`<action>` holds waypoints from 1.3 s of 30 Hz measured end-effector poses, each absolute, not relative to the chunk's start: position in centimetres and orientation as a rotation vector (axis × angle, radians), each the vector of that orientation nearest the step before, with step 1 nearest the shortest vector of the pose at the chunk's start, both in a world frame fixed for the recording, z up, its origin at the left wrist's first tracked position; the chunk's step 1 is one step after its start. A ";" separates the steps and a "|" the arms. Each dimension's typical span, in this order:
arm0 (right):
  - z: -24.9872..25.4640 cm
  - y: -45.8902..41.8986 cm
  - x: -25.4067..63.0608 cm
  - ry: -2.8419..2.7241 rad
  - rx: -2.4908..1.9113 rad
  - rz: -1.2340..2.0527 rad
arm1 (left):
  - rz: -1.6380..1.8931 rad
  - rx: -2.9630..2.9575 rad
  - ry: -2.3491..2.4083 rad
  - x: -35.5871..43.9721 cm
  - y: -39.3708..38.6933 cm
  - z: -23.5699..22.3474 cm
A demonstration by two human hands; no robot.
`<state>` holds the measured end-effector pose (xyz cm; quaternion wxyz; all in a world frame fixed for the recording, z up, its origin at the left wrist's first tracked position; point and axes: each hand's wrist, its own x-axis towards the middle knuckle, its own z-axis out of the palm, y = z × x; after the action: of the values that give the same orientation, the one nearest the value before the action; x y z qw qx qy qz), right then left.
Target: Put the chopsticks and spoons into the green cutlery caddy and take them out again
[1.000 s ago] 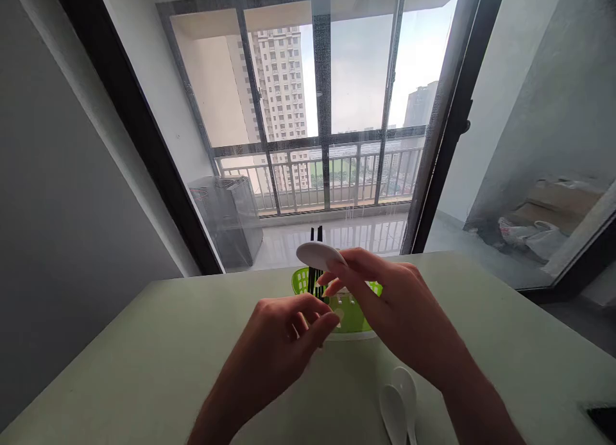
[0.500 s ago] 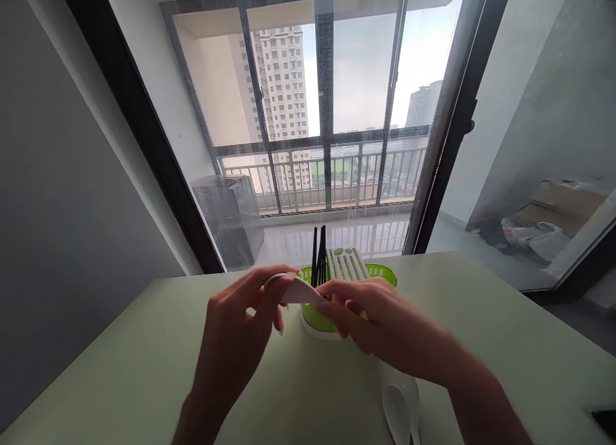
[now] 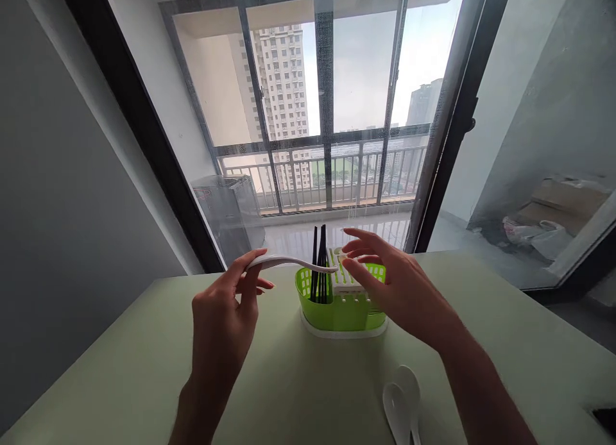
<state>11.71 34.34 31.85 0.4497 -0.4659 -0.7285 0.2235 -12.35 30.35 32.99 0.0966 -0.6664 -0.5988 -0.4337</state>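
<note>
A white spoon (image 3: 298, 261) is pinched by its bowl end in my left hand (image 3: 224, 323), its handle reaching right across the front of the chopsticks. My right hand (image 3: 392, 275) is empty, thumb and fingers apart, just beyond the handle's tip. Behind the spoon stands a green utensil holder (image 3: 332, 317) with a white base. Several black chopsticks (image 3: 318, 265) are upright in its left part, and a white slotted rack (image 3: 347, 281) covers its middle. My right hand hides part of the holder's right side.
Two white spoons (image 3: 402, 400) lie partly overlapping on the pale table (image 3: 289, 381), nearer to me and left of my right forearm. At the far right edge lies a dark object (image 3: 605, 416). A glass window (image 3: 366, 79) rises behind the table.
My right hand has let go of the spoon and moved up and right, its fingers opening. The spoon in my left hand has shifted left and turned, its handle now fully showing.
</note>
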 end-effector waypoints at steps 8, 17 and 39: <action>33.7 32.1 12.3 -1.691 -1.120 0.512 | -1.141 -1.964 -1.742 -12.8 31.7 31.5; 33.8 31.8 12.1 -1.710 -1.122 0.520 | -0.939 -1.972 -1.859 -12.7 32.3 30.2; 34.1 31.5 12.1 -1.897 -1.086 0.563 | -0.352 -2.517 -1.919 -8.4 32.2 27.8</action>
<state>12.08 31.47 34.08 0.4279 -0.4349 -0.7595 0.2254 -8.44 32.19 27.81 -0.0217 -0.7902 -0.6024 -0.1103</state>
